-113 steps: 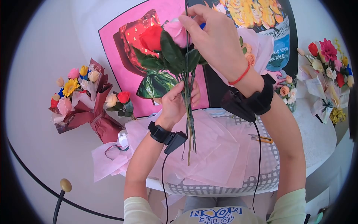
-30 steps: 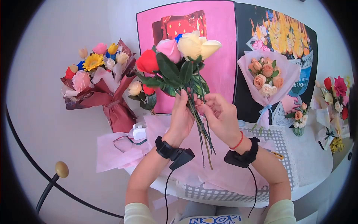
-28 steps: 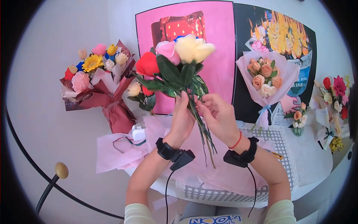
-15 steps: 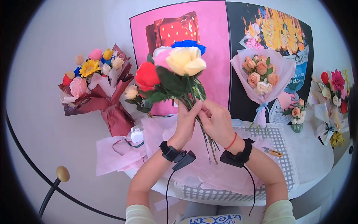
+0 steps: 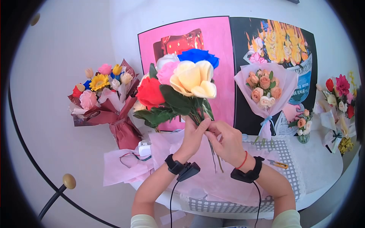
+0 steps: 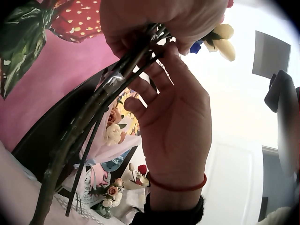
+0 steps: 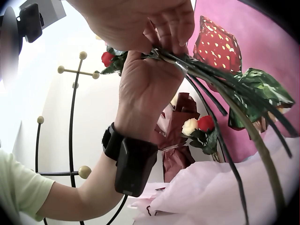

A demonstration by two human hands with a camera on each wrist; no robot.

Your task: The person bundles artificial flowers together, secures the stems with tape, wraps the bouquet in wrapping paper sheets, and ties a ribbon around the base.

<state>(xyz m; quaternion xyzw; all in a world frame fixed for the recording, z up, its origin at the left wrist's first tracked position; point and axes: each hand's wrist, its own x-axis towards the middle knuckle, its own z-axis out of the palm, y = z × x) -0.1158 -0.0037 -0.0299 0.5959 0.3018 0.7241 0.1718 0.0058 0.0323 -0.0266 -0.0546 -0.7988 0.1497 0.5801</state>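
Flowers (image 5: 186, 78), five blooms visible (one each red, pink, white, blue and cream), stand above one table (image 5: 323, 159), their stems (image 6: 89, 110) clamped in the left hand's (image 5: 194, 135) curled fingers and pinched by the right hand's (image 5: 228, 143) thumb and fingertips just beside, with two posters (image 5: 219, 41) behind and one cutter (image 5: 278, 164) near the right forearm (image 5: 279, 186).

In the head view, a burgundy-wrapped bouquet (image 5: 114, 112) with a sunflower (image 5: 99, 82) is chilling at 9 o'clock, pink candy poster (image 5: 221, 68) at 12, pink-wrapped peach roses (image 5: 257, 94) between 2 and 3, orange-handled cutter (image 5: 280, 165) at 4.
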